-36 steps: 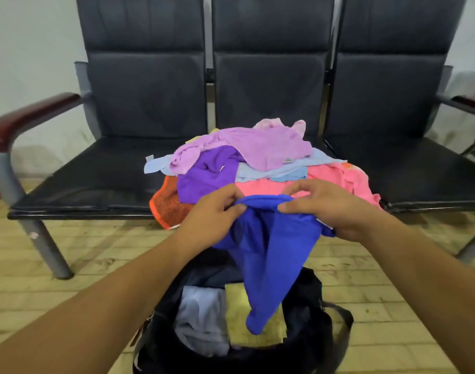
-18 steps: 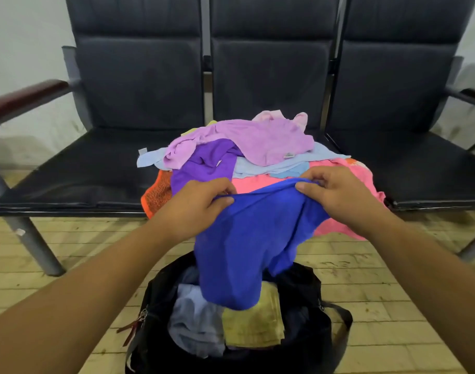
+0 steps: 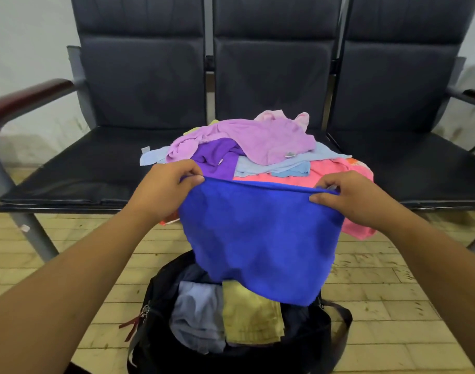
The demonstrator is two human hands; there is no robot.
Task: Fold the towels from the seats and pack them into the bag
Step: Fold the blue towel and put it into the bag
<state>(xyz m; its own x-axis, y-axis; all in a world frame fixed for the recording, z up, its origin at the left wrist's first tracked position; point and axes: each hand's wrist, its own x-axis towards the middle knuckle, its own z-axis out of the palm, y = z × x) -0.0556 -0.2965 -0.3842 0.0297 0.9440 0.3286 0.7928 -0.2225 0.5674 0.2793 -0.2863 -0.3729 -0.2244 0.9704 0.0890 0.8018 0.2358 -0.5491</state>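
Note:
A royal blue towel [image 3: 258, 238] hangs spread out in the air above the open black bag [image 3: 312, 336]. My left hand [image 3: 163, 190] pinches its top left corner and my right hand [image 3: 347, 198] pinches its top right corner. Inside the bag lie a folded grey-blue towel [image 3: 196, 317] and a folded yellow towel [image 3: 250, 317]. Behind the blue towel, a pile of loose towels [image 3: 258, 141] in lilac, purple, light blue, pink and orange sits on the middle seat.
A row of three black padded seats [image 3: 82, 168] with metal legs [image 3: 34, 233] and dark red armrests [image 3: 28, 98] stands against a white wall. The bag rests on a pale wooden floor [image 3: 392, 306] in front of the middle seat.
My hands have moved apart along the towel's top edge. The blue towel went from a bunched, narrow hang to a flat, spread sheet.

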